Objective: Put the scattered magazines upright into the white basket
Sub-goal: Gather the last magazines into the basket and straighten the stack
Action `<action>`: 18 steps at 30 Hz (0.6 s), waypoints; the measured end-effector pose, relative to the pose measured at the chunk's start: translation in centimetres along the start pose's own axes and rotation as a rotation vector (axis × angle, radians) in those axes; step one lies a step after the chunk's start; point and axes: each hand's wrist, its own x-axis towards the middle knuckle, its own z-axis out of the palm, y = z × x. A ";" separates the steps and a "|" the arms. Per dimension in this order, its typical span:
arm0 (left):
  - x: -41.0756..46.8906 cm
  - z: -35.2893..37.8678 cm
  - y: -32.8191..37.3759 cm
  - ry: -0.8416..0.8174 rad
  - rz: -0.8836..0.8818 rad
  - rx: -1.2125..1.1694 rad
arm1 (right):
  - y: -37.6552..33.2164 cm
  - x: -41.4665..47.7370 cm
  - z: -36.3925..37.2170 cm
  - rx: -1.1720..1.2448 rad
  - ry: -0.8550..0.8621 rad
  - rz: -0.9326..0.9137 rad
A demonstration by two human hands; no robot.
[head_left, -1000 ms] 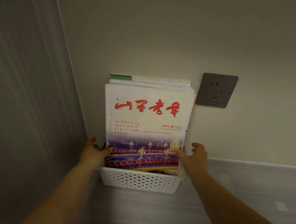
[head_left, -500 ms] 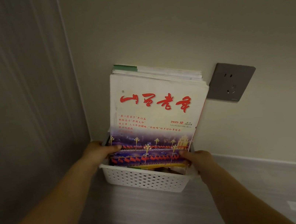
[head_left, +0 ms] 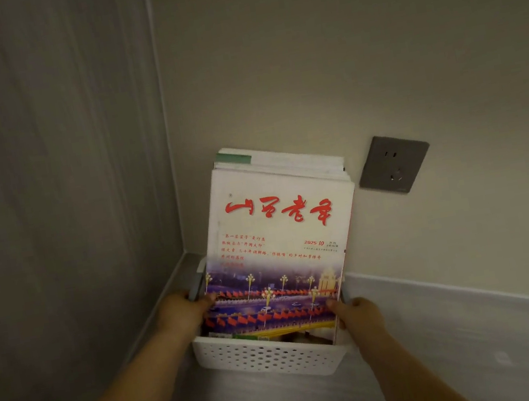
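Observation:
A white perforated basket sits on a grey surface in the corner of two walls. Several magazines stand upright in it, leaning back against the beige wall. The front magazine has a white cover with red characters and a photo of red flags below. My left hand grips the stack's lower left edge by the basket's left rim. My right hand grips the lower right edge, thumb on the front cover. A green-striped magazine shows behind the top.
A dark grey wall socket is set in the beige wall just right of the magazines. A grey panelled wall closes off the left side. The grey surface runs to the right along the wall.
The view has tilted so basket and magazines sit lower in frame. Both hands have closed in on the stack's lower edges; the right hand, open a second ago, now grips it.

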 end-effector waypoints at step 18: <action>-21.3 -4.4 -8.7 0.351 -0.064 0.066 | 5.9 -12.7 -3.8 -0.227 -0.246 -0.203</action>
